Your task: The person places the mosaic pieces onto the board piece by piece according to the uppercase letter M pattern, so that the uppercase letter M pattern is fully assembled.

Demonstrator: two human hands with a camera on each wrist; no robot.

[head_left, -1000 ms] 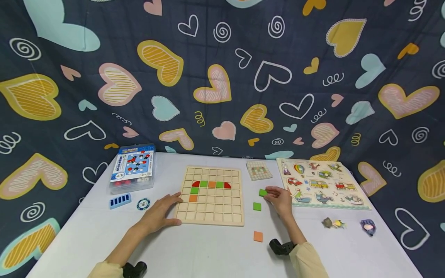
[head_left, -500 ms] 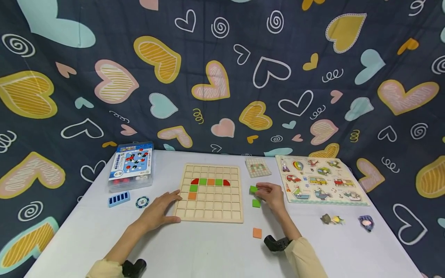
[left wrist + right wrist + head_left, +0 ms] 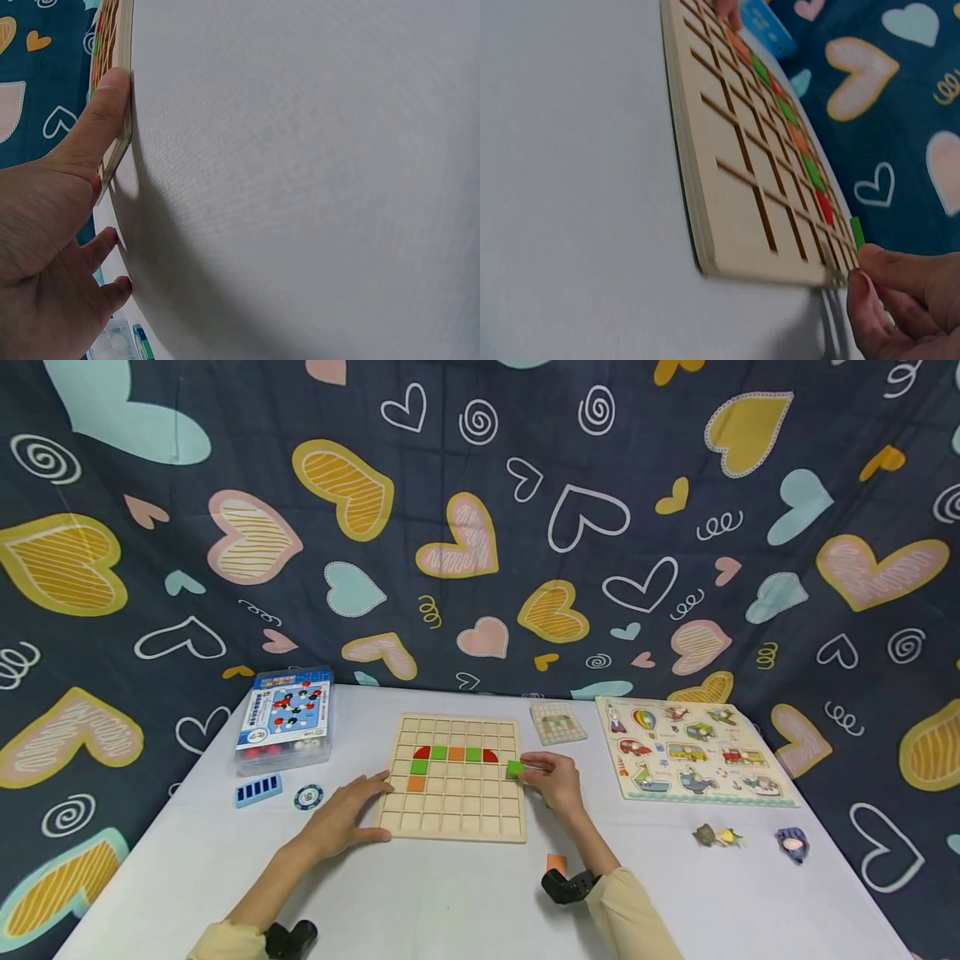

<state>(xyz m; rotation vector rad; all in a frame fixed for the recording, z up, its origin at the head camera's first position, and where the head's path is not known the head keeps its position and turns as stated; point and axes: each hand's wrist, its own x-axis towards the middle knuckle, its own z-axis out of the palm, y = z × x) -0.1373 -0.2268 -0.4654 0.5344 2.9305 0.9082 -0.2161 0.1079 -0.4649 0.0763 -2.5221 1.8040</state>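
Note:
A wooden grid board lies mid-table, with red corner pieces and green and orange square tiles set in a row and down the left of its grid. My left hand rests against the board's left side, its straight thumb touching the board's edge. Thumb and fingers of my right hand pinch a green square tile above the board's right edge. In the right wrist view that tile shows edge-on. A second green tile is mostly hidden beneath the right hand. An orange tile lies nearer, partly behind the wrist camera.
Behind the board's right corner lies a small pattern card. A picture puzzle board and two small figures, one a purple figure, are at right. On the left are a clear box, a blue slotted block and a round chip.
My right hand has carried the pinched green tile leftward, from beside the puzzle board to the grid board's right edge. The left hand stays at the board's left side.

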